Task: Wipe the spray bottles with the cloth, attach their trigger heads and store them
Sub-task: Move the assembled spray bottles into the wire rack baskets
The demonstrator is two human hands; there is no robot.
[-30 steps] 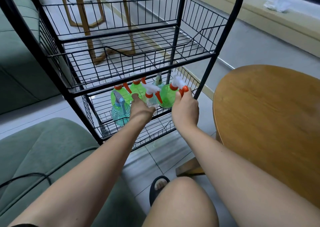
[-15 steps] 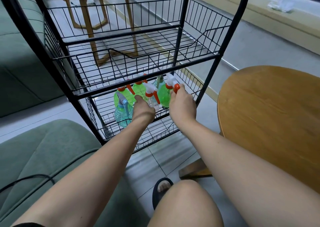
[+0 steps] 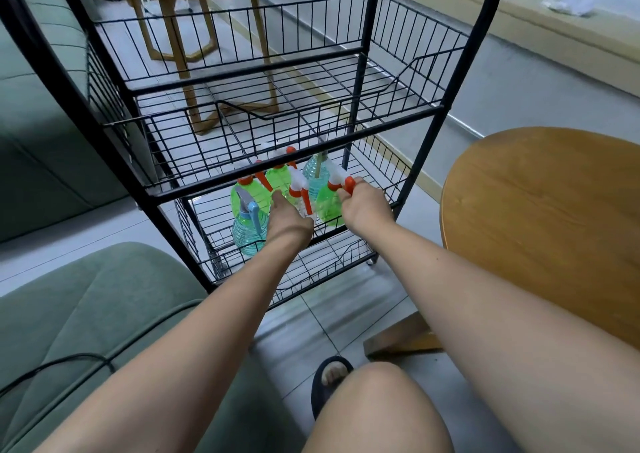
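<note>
Green bottle sits deeper under rack rail, right hand grip on its trigger; left hand grip unclear

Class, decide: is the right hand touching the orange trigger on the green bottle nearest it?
Touching. The head view shows the right hand pinching the orange trigger of the green bottle, no gap.

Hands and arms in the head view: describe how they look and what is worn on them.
Both are bare. The left hand and the right hand have no gloves, and no rings show on the parts in view. The left forearm and the right forearm carry no sleeve, watch, bracelet or marking as far up as the frame shows.
</note>
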